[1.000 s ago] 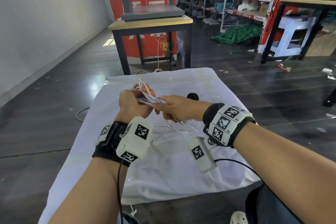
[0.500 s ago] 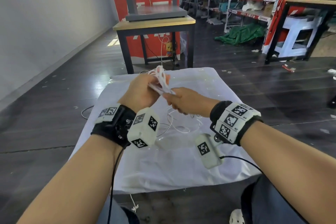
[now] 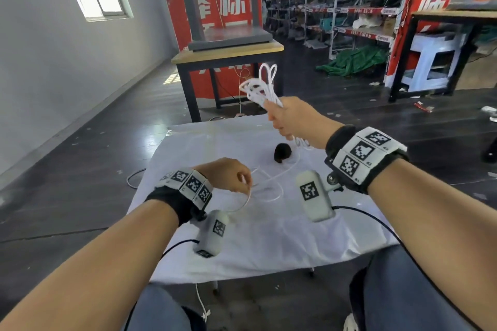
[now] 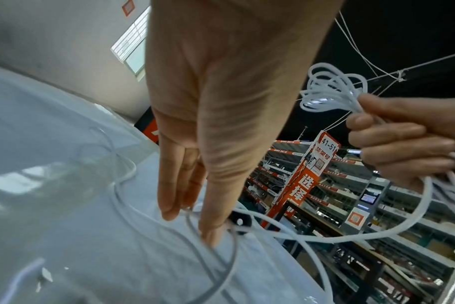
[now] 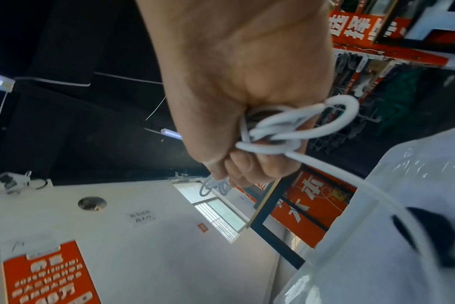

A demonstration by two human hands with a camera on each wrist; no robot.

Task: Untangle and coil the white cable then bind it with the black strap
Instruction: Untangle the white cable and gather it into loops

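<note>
Head view: the right hand (image 3: 291,118) gripped a bundle of white cable (image 3: 259,87) raised above the worktop (image 3: 269,244); the black strap (image 3: 282,152) lay beneath it. Left wrist view: the left hand (image 4: 208,123) pinched a loose strand with straightish fingers (image 4: 169,195). Right wrist view: fingers (image 5: 249,166) curled tightly round the loops.

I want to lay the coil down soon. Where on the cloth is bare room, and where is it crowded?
Bare: the near part of the cloth, between the loose cable and the front edge, and the far left corner. Crowded: the middle, where cable loops lie by the left hand and the strap.
</note>
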